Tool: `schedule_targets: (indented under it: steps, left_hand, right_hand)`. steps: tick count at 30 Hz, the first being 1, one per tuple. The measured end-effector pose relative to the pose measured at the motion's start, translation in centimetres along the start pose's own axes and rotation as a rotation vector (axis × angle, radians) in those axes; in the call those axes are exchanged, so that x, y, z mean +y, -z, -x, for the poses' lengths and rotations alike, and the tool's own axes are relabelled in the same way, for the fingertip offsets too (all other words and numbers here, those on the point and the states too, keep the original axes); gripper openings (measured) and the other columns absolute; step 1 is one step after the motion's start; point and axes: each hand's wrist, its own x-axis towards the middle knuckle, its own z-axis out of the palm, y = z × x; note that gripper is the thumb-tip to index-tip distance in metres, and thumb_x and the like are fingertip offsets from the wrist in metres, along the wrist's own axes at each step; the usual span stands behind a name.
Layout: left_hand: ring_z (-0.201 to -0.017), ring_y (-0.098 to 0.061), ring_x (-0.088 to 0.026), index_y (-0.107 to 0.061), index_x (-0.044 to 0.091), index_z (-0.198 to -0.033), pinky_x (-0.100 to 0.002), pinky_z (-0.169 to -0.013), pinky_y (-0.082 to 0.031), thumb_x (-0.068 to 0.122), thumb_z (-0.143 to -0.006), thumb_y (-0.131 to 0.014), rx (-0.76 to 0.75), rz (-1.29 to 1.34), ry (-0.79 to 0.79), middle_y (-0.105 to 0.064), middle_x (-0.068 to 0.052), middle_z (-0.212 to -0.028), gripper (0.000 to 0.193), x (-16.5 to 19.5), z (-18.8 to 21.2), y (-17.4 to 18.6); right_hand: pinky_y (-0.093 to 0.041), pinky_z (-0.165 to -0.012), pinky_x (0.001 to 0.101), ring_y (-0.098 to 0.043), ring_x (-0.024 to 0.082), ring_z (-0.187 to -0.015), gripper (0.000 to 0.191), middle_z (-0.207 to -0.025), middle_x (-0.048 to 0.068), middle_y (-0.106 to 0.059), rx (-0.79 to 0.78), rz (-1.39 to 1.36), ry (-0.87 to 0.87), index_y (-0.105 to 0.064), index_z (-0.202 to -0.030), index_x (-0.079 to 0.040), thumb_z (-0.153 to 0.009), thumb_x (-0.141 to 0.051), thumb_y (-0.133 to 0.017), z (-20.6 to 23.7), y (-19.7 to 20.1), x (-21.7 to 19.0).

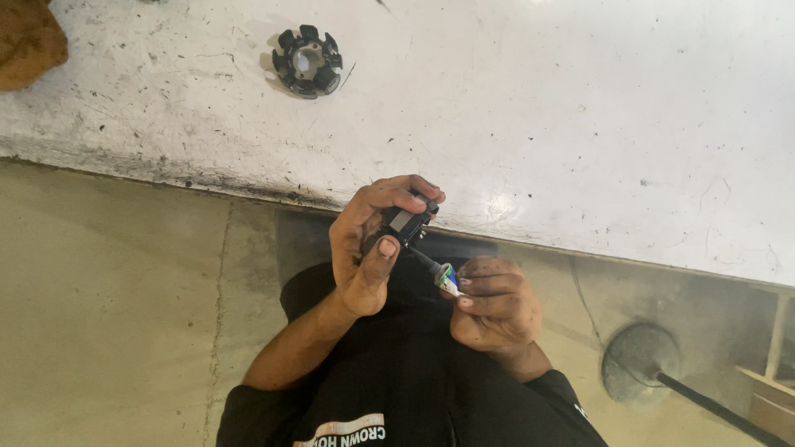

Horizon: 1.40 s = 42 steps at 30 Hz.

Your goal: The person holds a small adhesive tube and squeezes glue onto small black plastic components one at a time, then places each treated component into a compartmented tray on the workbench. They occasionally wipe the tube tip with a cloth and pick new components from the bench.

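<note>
Our left hand [368,248] grips a small black block-shaped part [403,223] just below the edge of the scuffed white worktop [538,124]. Our right hand [495,302] pinches a thin screwdriver [443,276] against it. A black toothed ring-shaped core [307,61] rests far up that worktop.

We see a white, black-speckled desk [538,99], a black toothed ring [307,60], and a black-and-grey part [404,222].

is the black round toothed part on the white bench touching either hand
No, the black toothed part lies alone on the white bench, well apart from the left hand and right hand.
</note>
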Motion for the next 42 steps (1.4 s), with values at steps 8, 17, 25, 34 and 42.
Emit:
schedule_targets:
  steps: [8, 17, 25, 34, 42]
  left_hand:
    - [-0.123, -0.065, -0.027, -0.058, 0.0, -0.128, -0.041, -0.105, -0.057, 0.035, -0.11, -0.06, 0.032, 0.047, 0.009, -0.061, -0.023, -0.129, 0.04, -0.4, 0.3, 0.2]
    - [-0.128, -0.059, -0.044, -0.048, 0.007, -0.139, -0.059, -0.103, -0.055, 0.04, -0.102, -0.06, 0.307, 0.723, 0.157, -0.056, -0.024, -0.134, 0.051, -1.6, 1.0, -1.0]
    - [-0.131, -0.058, -0.049, -0.053, 0.005, -0.136, -0.061, -0.108, -0.053, 0.04, -0.097, -0.061, 0.451, 0.901, 0.352, -0.056, -0.024, -0.134, 0.053, -1.4, 1.5, -1.9]
    - [-0.13, -0.058, -0.049, -0.054, 0.005, -0.136, -0.061, -0.108, -0.053, 0.039, -0.097, -0.061, 0.438, 0.91, 0.362, -0.057, -0.024, -0.133, 0.052, -1.7, 1.6, -2.0]
    - [-0.128, -0.059, -0.048, -0.055, 0.005, -0.133, -0.06, -0.108, -0.053, 0.038, -0.097, -0.061, 0.488, 0.929, 0.4, -0.057, -0.024, -0.132, 0.05, -1.7, 1.5, -1.9]
  right_hand:
    - [-0.066, -0.076, 0.0374, -0.071, 0.024, -0.09, 0.037, -0.093, 0.008, -0.064, -0.008, -0.007, -0.022, -0.056, -0.09, -0.009, -0.074, 0.018, -0.075, 0.2, 0.0, -0.1]
    - [-0.064, -0.081, 0.0366, -0.072, 0.023, -0.093, 0.038, -0.095, 0.008, -0.067, 0.047, -0.027, -0.107, -0.054, -0.099, -0.008, -0.079, 0.01, -0.081, 0.3, -0.1, -0.5]
    - [-0.064, -0.084, 0.0402, -0.072, 0.028, -0.095, 0.047, -0.093, 0.008, -0.066, 0.109, 0.114, -0.007, -0.052, -0.1, -0.013, -0.074, 0.001, -0.089, 0.0, 0.1, 0.1]
    - [-0.064, -0.083, 0.0399, -0.071, 0.029, -0.095, 0.046, -0.101, 0.009, -0.062, -0.028, 0.095, -0.009, -0.052, -0.106, -0.01, -0.076, 0.017, -0.074, -0.8, 0.1, -0.5]
    - [-0.062, -0.08, 0.0389, -0.073, 0.028, -0.093, 0.044, -0.099, 0.01, -0.063, -0.037, 0.097, -0.027, -0.052, -0.103, -0.009, -0.074, 0.017, -0.074, -0.6, 0.2, -0.4]
